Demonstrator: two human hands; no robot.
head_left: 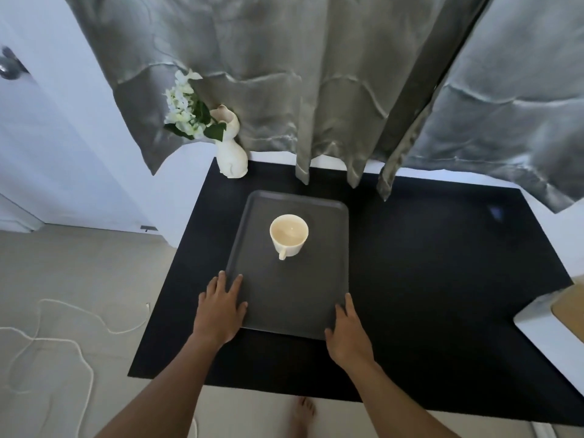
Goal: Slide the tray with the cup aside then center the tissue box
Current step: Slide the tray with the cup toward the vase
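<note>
A dark grey tray [262,301] lies on the black table top [426,279], left of the middle. A cream cup [288,235] stands upright on the tray's far half, its handle pointing toward me. My left hand [219,308] lies flat over the tray's near left corner, fingers spread. My right hand [347,333] rests against the tray's near right corner, fingers along the rim. At the right edge of the view sits a white tissue box [546,320] with a tan top, only partly visible.
A white vase [230,153] with white flowers stands at the table's far left corner. Grey curtains [316,90] hang over the table's far edge. A white cord [63,343] lies on the floor at left. A bare foot [301,415] shows below the table's near edge.
</note>
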